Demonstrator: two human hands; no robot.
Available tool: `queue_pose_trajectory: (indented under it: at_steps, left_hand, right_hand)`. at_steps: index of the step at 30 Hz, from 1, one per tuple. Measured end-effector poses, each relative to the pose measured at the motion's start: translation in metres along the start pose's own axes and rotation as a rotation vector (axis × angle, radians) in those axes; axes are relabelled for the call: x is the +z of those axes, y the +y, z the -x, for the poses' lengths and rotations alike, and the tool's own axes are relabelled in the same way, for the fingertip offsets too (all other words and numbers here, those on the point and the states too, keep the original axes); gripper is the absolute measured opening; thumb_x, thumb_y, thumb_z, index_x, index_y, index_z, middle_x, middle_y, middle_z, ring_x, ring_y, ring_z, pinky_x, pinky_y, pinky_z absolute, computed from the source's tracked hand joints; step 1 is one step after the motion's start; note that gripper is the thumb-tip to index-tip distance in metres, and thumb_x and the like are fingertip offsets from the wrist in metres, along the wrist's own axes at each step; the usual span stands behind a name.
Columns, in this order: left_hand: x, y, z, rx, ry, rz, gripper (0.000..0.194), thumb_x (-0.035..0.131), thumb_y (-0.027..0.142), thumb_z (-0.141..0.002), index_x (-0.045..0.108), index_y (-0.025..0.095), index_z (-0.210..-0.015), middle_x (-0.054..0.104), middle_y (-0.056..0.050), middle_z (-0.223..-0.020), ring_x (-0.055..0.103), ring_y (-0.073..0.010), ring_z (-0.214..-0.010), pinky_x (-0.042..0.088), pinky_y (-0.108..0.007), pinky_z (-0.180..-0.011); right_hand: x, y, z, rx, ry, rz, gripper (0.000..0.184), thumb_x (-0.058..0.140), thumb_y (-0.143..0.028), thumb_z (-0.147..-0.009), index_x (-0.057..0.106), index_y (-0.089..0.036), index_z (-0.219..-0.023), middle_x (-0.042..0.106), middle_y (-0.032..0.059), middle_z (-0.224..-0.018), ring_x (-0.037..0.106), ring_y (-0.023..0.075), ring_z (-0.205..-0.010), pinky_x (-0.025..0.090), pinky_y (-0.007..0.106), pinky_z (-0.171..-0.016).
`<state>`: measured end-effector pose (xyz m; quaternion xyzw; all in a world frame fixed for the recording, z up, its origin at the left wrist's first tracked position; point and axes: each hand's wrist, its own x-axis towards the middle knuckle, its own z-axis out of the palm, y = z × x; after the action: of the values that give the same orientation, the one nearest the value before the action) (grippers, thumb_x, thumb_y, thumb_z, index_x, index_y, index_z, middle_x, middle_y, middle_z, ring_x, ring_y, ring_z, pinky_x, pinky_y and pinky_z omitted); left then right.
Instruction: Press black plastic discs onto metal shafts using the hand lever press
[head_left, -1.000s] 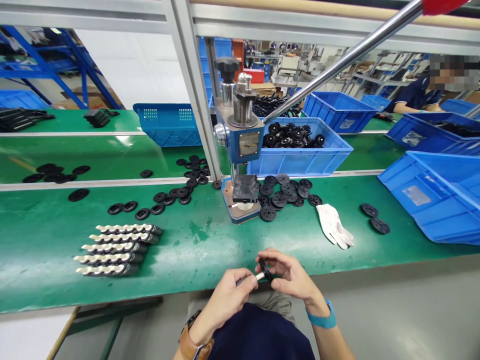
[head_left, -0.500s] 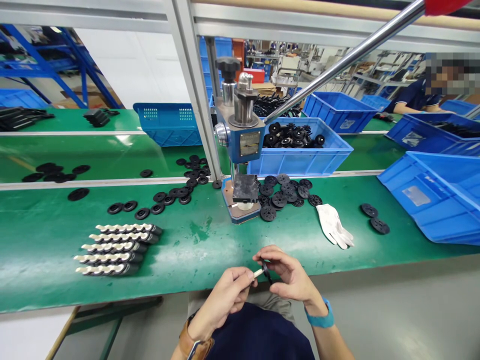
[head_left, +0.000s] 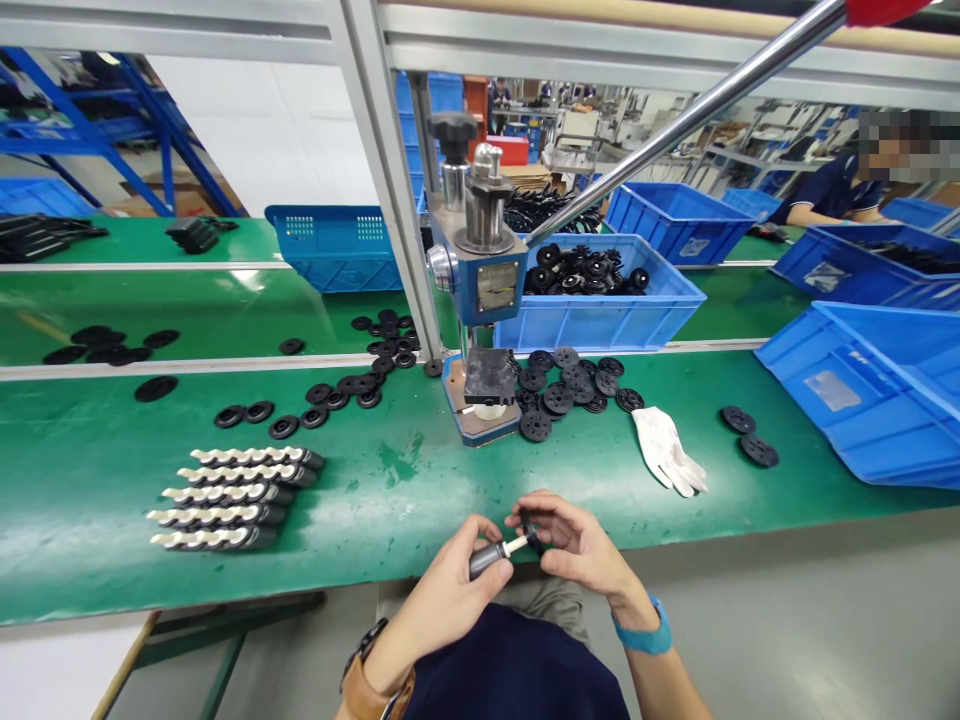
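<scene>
At the near edge of the green bench, the left hand, its grip newly shifted to bare a pale-tipped grey part, pinches it toward a black disc held in the curled right hand, suggesting the pair is still being worked.

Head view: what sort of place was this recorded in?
Most likely a factory assembly workshop: a lever-operated bench press stands on a green workbench, loose black discs lie beside it, and a blue plastic crate behind it holds a heap of black parts.
</scene>
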<state>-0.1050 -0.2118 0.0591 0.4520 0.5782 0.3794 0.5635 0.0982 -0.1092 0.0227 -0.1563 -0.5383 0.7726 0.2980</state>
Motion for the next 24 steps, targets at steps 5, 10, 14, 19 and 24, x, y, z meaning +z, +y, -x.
queue_pose_trajectory:
  at_steps: [5,10,14,19,24]
  left_hand:
    - [-0.007,-0.004,0.003,0.009,0.039,-0.17,0.018,0.064,0.031,-0.093,0.049,0.023,-0.095,0.053,0.005,-0.08,0.046,-0.0153,-0.071,0.034,-0.027,-0.066]
    - [-0.008,-0.006,0.003,0.046,0.025,-0.187,0.015,0.063,0.029,-0.095,0.049,0.024,-0.096,0.055,0.004,-0.083,0.049,-0.0161,-0.074,0.034,-0.027,-0.067]
    - [-0.004,-0.003,0.002,0.053,0.009,-0.149,0.016,0.065,0.027,-0.092,0.05,0.023,-0.094,0.058,0.002,-0.087,0.052,-0.0169,-0.078,0.037,-0.027,-0.07]
    - [-0.001,0.003,0.0,0.055,0.016,-0.166,0.016,0.066,0.024,-0.091,0.052,0.024,-0.099,0.063,0.0,-0.093,0.056,-0.0189,-0.082,0.039,-0.029,-0.073]
    - [-0.008,0.007,0.004,0.084,0.011,-0.426,0.006,0.061,0.029,-0.097,0.057,0.025,-0.098,0.069,-0.002,-0.092,0.061,-0.0241,-0.085,0.037,-0.032,-0.077]
  right_hand:
    - [-0.002,-0.002,0.001,0.035,-0.016,0.016,0.064,0.089,-0.047,-0.081,0.066,-0.029,-0.138,0.055,0.011,-0.143,0.06,0.0297,-0.134,0.053,0.04,-0.107]
    - [0.002,-0.001,0.004,0.055,0.0,0.0,0.066,0.083,-0.053,-0.085,0.061,-0.03,-0.142,0.058,0.0135,-0.145,0.06,0.0298,-0.133,0.052,0.043,-0.106]
    - [0.008,0.004,0.005,-0.011,-0.036,0.029,0.065,0.085,-0.05,-0.084,0.062,-0.03,-0.141,0.053,0.0128,-0.148,0.054,0.0302,-0.139,0.048,0.044,-0.112]
    - [0.009,0.004,0.005,-0.012,-0.032,0.147,0.067,0.085,-0.049,-0.084,0.06,-0.031,-0.144,0.053,0.0116,-0.146,0.059,0.0285,-0.133,0.049,0.042,-0.111]
    - [0.008,-0.01,0.009,-0.034,-0.043,0.467,0.067,0.08,-0.044,-0.09,0.055,-0.031,-0.15,0.054,0.0137,-0.148,0.059,0.0295,-0.133,0.054,0.041,-0.108]
